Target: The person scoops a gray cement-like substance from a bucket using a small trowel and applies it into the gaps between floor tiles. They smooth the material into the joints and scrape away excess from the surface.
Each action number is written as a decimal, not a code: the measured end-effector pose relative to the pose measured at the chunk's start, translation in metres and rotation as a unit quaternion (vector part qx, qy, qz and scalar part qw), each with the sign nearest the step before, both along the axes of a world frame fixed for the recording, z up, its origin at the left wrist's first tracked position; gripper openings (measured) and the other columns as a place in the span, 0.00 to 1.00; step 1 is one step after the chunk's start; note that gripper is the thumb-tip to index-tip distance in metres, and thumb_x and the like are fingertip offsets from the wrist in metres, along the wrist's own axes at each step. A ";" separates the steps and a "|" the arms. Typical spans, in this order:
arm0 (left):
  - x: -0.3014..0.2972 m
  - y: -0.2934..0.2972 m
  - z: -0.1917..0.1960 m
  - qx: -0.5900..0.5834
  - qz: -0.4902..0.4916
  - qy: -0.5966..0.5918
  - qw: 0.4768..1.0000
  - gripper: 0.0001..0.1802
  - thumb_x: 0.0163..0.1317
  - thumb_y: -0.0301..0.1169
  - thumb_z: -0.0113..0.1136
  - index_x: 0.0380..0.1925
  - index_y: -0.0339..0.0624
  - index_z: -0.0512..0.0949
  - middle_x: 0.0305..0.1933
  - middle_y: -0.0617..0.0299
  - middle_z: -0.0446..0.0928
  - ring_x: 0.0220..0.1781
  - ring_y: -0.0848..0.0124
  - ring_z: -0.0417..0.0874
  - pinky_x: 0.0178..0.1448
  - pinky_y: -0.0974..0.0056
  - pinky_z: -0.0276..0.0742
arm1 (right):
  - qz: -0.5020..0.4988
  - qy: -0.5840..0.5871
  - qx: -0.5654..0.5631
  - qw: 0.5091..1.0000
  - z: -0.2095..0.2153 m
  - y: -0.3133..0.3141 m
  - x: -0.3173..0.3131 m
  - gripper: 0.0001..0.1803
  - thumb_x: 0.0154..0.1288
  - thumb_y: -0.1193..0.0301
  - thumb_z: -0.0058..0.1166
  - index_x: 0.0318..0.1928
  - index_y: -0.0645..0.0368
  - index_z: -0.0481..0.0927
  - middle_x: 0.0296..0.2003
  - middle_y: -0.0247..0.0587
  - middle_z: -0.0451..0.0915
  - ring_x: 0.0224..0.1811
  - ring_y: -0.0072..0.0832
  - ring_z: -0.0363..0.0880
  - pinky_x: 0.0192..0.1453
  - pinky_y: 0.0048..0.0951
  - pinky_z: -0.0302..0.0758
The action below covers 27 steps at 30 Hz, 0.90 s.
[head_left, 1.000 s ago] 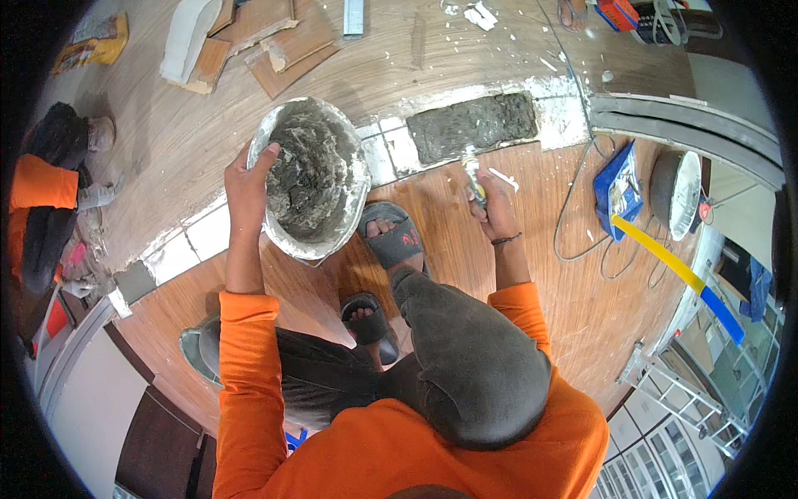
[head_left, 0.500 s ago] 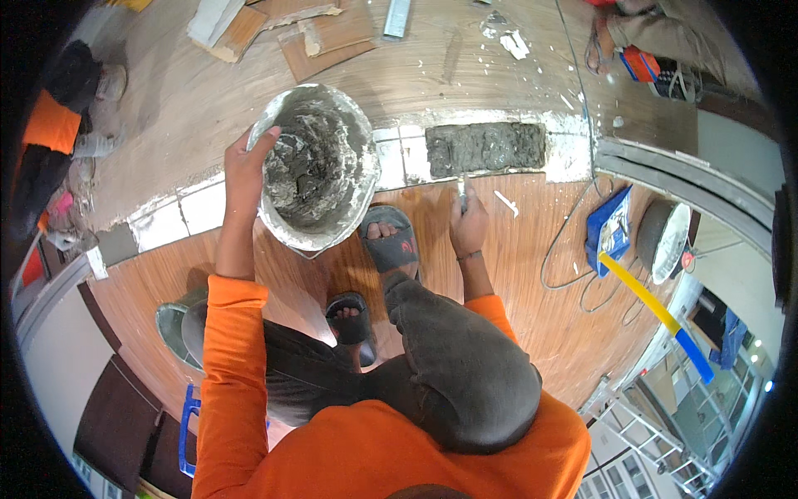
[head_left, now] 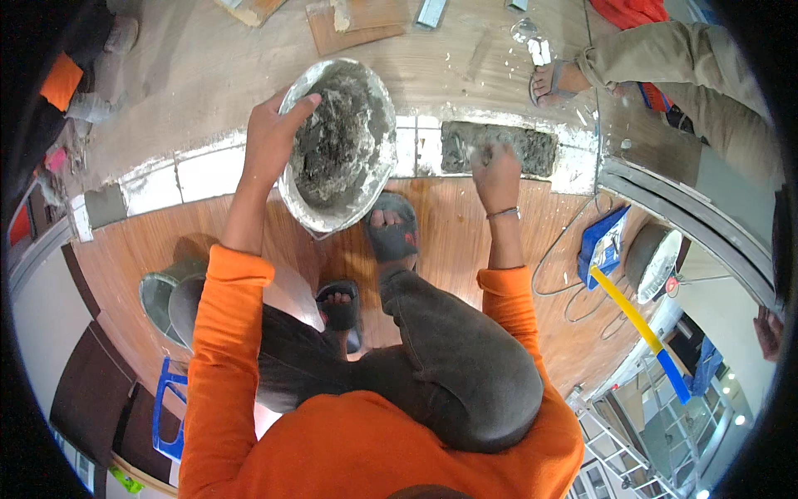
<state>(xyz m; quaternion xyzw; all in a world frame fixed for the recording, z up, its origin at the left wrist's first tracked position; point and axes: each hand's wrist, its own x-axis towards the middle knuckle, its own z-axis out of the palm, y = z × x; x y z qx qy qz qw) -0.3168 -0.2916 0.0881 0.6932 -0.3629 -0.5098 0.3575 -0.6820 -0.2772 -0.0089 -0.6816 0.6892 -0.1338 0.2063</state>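
Note:
My left hand (head_left: 273, 143) is closed on the left rim of a tilted bucket (head_left: 385, 137), thumb over its edge. Wet grey mortar (head_left: 326, 141) coats the inside and lies in the bottom. My right hand (head_left: 497, 176) is closed over a mortar-filled strip (head_left: 534, 151) set in the white-smeared threshold. In it is a small trowel (head_left: 482, 155), blurred and mostly hidden by the fingers.
A person's sandaled foot (head_left: 553, 81) stands beyond the strip at the right. On the right are a blue dustpan (head_left: 603, 241) with a yellow handle, a round basin (head_left: 661, 264) and a loose cable (head_left: 544, 293). Another bucket (head_left: 158, 303) stands left of my knee.
My right hand has moved forward from the strip's near edge to over the mortar. The bucket has shifted slightly right and away, tilting more. The other person's legs have come further into view.

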 end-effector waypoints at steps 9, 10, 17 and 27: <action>0.009 0.003 -0.004 0.004 0.011 -0.010 1.000 0.25 0.66 0.42 0.65 0.54 0.32 0.84 0.44 0.56 0.87 0.45 0.71 0.85 0.55 0.65 0.76 | -0.006 -0.088 -0.146 0.985 0.019 0.010 0.028 0.15 0.67 0.66 0.67 0.49 0.60 0.81 0.39 0.48 0.81 0.39 0.42 0.82 0.41 0.38 0.79; 0.014 0.002 -0.007 0.008 0.016 0.003 1.000 0.25 0.66 0.42 0.65 0.54 0.32 0.84 0.44 0.56 0.87 0.45 0.70 0.85 0.55 0.65 0.76 | -0.025 -0.088 -0.146 0.985 0.018 0.017 0.032 0.14 0.68 0.67 0.66 0.49 0.61 0.81 0.40 0.49 0.81 0.40 0.43 0.82 0.43 0.38 0.78; 0.012 -0.001 -0.006 0.008 0.026 -0.028 0.999 0.25 0.65 0.43 0.66 0.52 0.32 0.85 0.42 0.56 0.87 0.44 0.70 0.85 0.55 0.66 0.76 | -0.096 -0.153 -0.118 0.977 0.006 0.041 0.024 0.13 0.70 0.70 0.63 0.50 0.63 0.79 0.45 0.53 0.80 0.47 0.45 0.81 0.53 0.39 0.77; 0.016 0.001 -0.008 -0.022 -0.023 -0.057 0.998 0.27 0.65 0.45 0.65 0.54 0.33 0.84 0.40 0.56 0.87 0.42 0.70 0.85 0.53 0.64 0.77 | -0.110 -0.139 -0.143 0.974 0.016 0.033 0.023 0.15 0.72 0.66 0.62 0.50 0.64 0.79 0.45 0.53 0.82 0.48 0.43 0.82 0.53 0.39 0.77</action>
